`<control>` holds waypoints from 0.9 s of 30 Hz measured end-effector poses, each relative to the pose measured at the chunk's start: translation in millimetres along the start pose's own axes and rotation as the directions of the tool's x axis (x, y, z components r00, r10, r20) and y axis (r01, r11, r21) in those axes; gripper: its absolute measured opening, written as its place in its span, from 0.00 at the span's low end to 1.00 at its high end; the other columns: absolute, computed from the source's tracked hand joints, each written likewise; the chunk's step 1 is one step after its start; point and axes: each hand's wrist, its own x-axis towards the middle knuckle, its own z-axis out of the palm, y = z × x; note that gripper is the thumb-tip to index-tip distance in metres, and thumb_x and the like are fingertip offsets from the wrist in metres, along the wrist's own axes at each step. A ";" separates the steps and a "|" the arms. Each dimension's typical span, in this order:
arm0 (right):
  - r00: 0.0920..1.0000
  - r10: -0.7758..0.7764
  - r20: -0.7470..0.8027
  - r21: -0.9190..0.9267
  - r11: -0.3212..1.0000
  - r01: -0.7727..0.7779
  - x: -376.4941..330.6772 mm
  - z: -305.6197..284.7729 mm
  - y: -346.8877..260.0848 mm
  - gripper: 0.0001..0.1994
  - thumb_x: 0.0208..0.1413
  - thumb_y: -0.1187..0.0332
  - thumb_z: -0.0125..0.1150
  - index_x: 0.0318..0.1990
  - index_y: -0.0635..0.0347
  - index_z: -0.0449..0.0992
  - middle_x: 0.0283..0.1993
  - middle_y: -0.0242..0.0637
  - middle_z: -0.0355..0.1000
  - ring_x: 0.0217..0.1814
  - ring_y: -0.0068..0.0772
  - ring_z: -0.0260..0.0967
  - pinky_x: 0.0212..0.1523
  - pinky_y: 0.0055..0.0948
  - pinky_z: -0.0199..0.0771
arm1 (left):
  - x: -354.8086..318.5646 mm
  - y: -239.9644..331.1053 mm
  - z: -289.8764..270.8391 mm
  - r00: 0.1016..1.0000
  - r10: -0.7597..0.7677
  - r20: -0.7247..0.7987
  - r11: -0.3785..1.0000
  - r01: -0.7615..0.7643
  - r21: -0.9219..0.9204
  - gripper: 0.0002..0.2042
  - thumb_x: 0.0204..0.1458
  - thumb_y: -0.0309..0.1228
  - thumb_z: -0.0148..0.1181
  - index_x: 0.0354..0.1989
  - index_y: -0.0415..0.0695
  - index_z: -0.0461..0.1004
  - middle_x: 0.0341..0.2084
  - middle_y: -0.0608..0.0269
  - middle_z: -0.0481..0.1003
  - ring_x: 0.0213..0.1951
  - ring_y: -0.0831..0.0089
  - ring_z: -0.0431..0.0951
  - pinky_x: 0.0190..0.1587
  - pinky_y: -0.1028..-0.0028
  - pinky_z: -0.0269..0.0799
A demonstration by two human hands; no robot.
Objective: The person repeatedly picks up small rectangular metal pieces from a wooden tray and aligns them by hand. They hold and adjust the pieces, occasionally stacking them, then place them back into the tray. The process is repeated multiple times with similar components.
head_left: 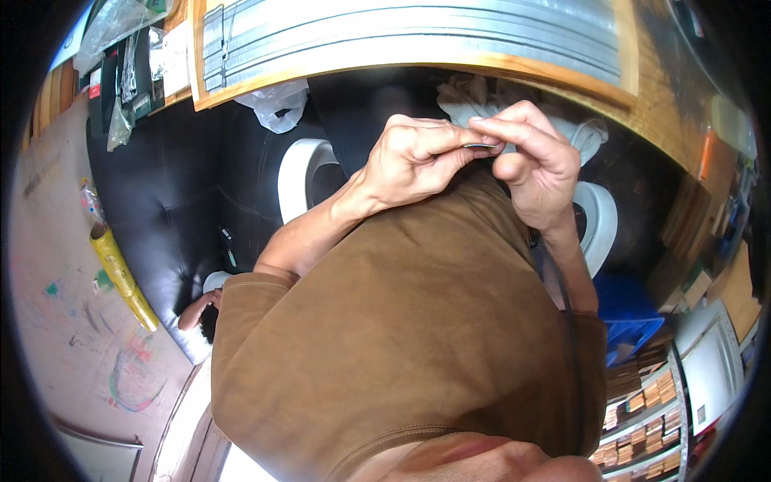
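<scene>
My left hand (pixel 414 157) is closed in a pinch, thumb against bent fingers, on a small thin piece (pixel 480 145) with a pale, shiny edge. Its kind is too small to make out. Facing it from the right, my right hand (pixel 544 165) has half-bent fingers, with the thumb standing apart from them. Fingertips of both hands meet around the piece, and the right hand appears to touch it without gripping it. Both hands are held up in front of my brown shirt (pixel 418 313), short of the worktable's near edge.
Ahead lies a wood-edged worktable (pixel 418 71) with a grey slatted surface. White armrests (pixel 293 181) flank me. A plastic bag (pixel 277 104) and pale cloth (pixel 466 96) hang below the table. At left are a black padded surface (pixel 152 201), a yellow tube (pixel 123 277) and another person's arm (pixel 197 312).
</scene>
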 end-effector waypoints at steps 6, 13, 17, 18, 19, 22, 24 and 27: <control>0.991 0.082 0.104 0.005 0.997 -0.082 2.4 -5.5 1.8 0.10 0.49 0.79 0.74 0.41 0.62 0.86 0.35 0.34 0.78 0.36 0.23 0.75 0.37 0.21 0.75 | -8.9 2.4 -3.6 0.997 -0.070 0.023 0.997 0.069 0.035 0.10 0.51 0.20 0.69 0.41 0.34 0.83 0.24 0.50 0.81 0.24 0.63 0.83 0.28 0.72 0.76; 0.981 0.151 0.119 0.063 0.985 -0.159 3.6 -3.8 0.3 0.08 0.50 0.79 0.74 0.39 0.63 0.86 0.34 0.34 0.78 0.37 0.23 0.75 0.37 0.20 0.74 | -11.5 6.3 -4.8 0.990 -0.136 0.023 0.991 0.136 0.015 0.10 0.51 0.21 0.69 0.42 0.34 0.83 0.24 0.50 0.81 0.24 0.63 0.82 0.27 0.73 0.76; 0.989 0.121 0.082 0.022 0.992 -0.123 3.0 -2.5 -1.4 0.09 0.50 0.79 0.74 0.40 0.63 0.85 0.36 0.35 0.79 0.38 0.23 0.76 0.39 0.21 0.75 | -10.7 3.2 -6.3 0.995 -0.095 0.027 0.995 0.094 0.040 0.10 0.51 0.21 0.69 0.43 0.36 0.83 0.23 0.50 0.80 0.24 0.64 0.82 0.27 0.73 0.76; 0.992 0.106 0.066 0.012 0.994 -0.107 3.0 -1.2 -2.1 0.10 0.50 0.79 0.74 0.41 0.63 0.85 0.36 0.35 0.79 0.38 0.24 0.76 0.39 0.21 0.76 | -10.4 2.7 -6.3 0.995 -0.095 0.020 0.995 0.094 0.042 0.10 0.51 0.20 0.68 0.43 0.36 0.83 0.23 0.51 0.80 0.24 0.65 0.82 0.27 0.73 0.76; 0.993 0.110 0.048 0.021 0.994 -0.111 2.8 -0.3 -2.6 0.10 0.50 0.79 0.74 0.41 0.64 0.85 0.36 0.35 0.79 0.38 0.24 0.76 0.39 0.21 0.76 | -10.0 2.3 -6.1 0.995 -0.095 0.014 0.995 0.094 0.045 0.11 0.51 0.20 0.68 0.43 0.37 0.83 0.23 0.51 0.80 0.24 0.65 0.82 0.27 0.73 0.76; 0.994 0.110 0.016 0.045 0.993 -0.111 1.5 0.3 -2.2 0.09 0.50 0.79 0.74 0.40 0.64 0.84 0.36 0.36 0.79 0.39 0.25 0.77 0.40 0.22 0.77 | -9.4 2.5 -6.2 0.996 -0.086 0.000 0.996 0.086 0.039 0.10 0.51 0.20 0.68 0.43 0.38 0.83 0.23 0.52 0.80 0.24 0.66 0.82 0.27 0.73 0.76; 0.995 0.092 0.025 0.053 0.994 -0.093 0.9 -1.3 -0.1 0.08 0.51 0.79 0.73 0.39 0.65 0.84 0.36 0.37 0.79 0.39 0.25 0.77 0.39 0.22 0.77 | -8.9 3.3 -6.7 0.996 -0.089 -0.002 0.995 0.089 0.041 0.10 0.51 0.20 0.68 0.43 0.38 0.83 0.23 0.53 0.80 0.23 0.66 0.82 0.27 0.73 0.75; 0.995 0.099 0.015 0.063 0.993 -0.099 2.0 -0.3 -1.9 0.06 0.51 0.78 0.73 0.37 0.64 0.83 0.36 0.37 0.79 0.38 0.25 0.77 0.39 0.22 0.77 | -8.9 4.9 -6.8 0.995 -0.097 -0.006 0.994 0.097 0.049 0.10 0.51 0.21 0.68 0.42 0.38 0.84 0.23 0.53 0.81 0.23 0.67 0.82 0.27 0.73 0.75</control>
